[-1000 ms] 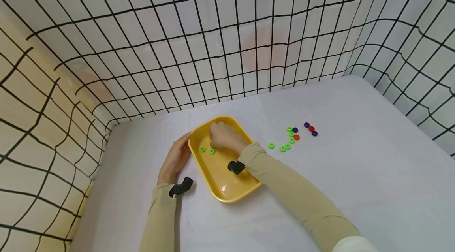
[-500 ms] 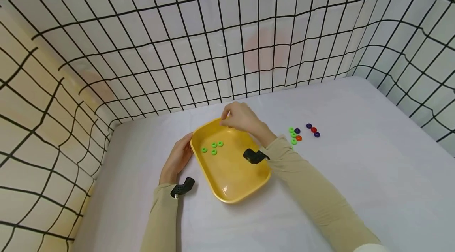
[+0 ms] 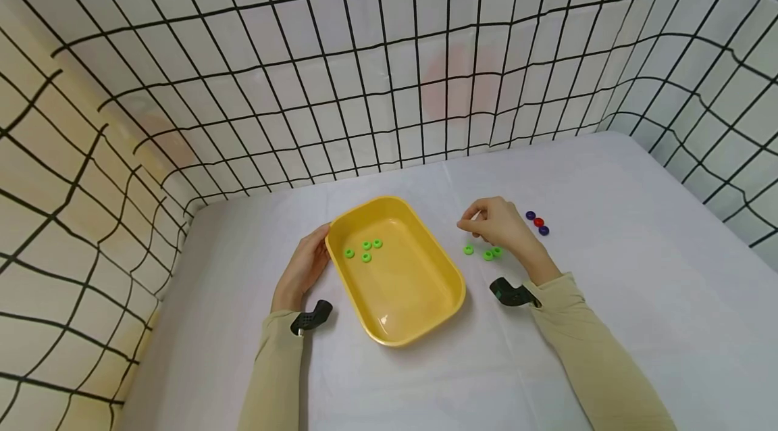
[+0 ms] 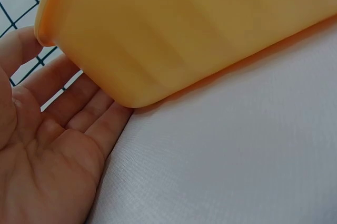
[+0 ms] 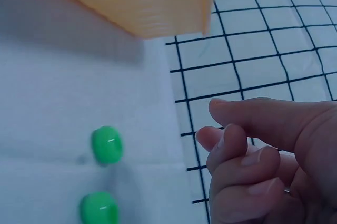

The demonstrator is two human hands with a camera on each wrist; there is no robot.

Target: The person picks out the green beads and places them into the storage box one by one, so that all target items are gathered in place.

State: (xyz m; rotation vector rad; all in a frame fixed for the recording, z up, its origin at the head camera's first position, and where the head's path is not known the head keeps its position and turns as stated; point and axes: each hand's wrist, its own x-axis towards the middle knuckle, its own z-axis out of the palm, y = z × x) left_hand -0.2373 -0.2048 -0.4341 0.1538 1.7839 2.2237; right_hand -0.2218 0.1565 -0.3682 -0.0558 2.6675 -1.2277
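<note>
The yellow tray (image 3: 419,289) sat on the white worktop (image 3: 638,296) a little left of the frame's centre, with four green rings (image 3: 365,248) lying in its upper left part. The person's left hand (image 3: 302,269) lay against the tray's left wall, fingers straight and relaxed along the side, palm showing in the left wrist view with nothing clasped in it. The right hand (image 3: 500,227) hung just right of the tray, above the loose green rings (image 3: 483,252) on the cloth; its fingers were curled inward with the thumb stretched over them, and in the right wrist view they enclosed nothing I could make out. Two of those green rings showed at the lower left of that view, close below the fingertips (image 5: 210,138) but apart from them. Further right, two purple rings and a red one (image 3: 537,222) lay in a short row. A black wire grid (image 3: 389,66) over pale sheeting walled the worktop on all sides.
</note>
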